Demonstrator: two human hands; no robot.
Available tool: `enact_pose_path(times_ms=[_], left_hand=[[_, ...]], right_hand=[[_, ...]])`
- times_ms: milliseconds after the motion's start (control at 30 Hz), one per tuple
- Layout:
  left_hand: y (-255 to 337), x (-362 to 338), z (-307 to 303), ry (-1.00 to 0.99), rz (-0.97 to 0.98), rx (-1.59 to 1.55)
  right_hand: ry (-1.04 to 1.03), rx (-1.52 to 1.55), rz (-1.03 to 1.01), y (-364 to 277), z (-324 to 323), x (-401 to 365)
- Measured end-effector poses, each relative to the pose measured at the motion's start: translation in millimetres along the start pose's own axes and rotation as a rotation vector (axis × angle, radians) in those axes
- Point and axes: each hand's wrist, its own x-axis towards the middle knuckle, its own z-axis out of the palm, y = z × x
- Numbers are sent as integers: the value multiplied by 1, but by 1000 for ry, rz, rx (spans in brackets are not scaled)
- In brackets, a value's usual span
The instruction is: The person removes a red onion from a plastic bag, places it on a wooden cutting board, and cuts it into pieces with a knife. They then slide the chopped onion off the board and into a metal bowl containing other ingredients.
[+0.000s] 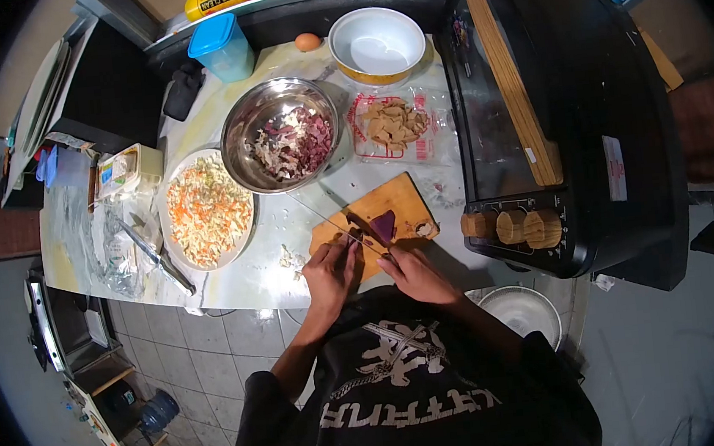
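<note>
A wooden cutting board (406, 197) lies near the counter's front edge, with a dark purple piece (384, 226) on it. My right hand (417, 275) is closed around the handle of a knife (322, 214), whose thin blade points up and to the left across the board. My left hand (330, 269) has its fingers bent together over a small dark purple piece (356, 236) beside the blade. A small pale brown piece (424, 229) sits at the board's right edge.
Behind the board stand a steel bowl (233, 140) of chopped purple and white pieces and a plastic bag (442, 126) with brown slices. A plate (216, 263) of shredded vegetables and another knife (156, 257) lie left. A black oven (579, 242) stands right.
</note>
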Motion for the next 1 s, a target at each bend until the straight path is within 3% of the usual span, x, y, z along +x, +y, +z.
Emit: enact_pose_path(times_ms=[67, 133, 267, 567, 633, 833, 1000], left_hand=[[1, -1, 0, 1, 12, 17], [4, -4, -2, 0, 19, 36], [1, -4, -7, 7, -23, 64], [-1, -6, -6, 46, -5, 29], [-1, -9, -6, 32, -32, 35], [-3, -13, -5, 30, -38, 31], [2, -13, -9, -30, -78, 48]], right_hand=[[12, -14, -23, 4, -4, -4], [-75, -37, 79, 12, -2, -12], [-55, -7, 35, 24, 4, -19], [-84, -218, 80, 36, 24, -23], [-112, -266, 157, 18, 19, -18], [2, -259, 127, -2, 19, -17], [-65, -288, 125, 7, 23, -12]])
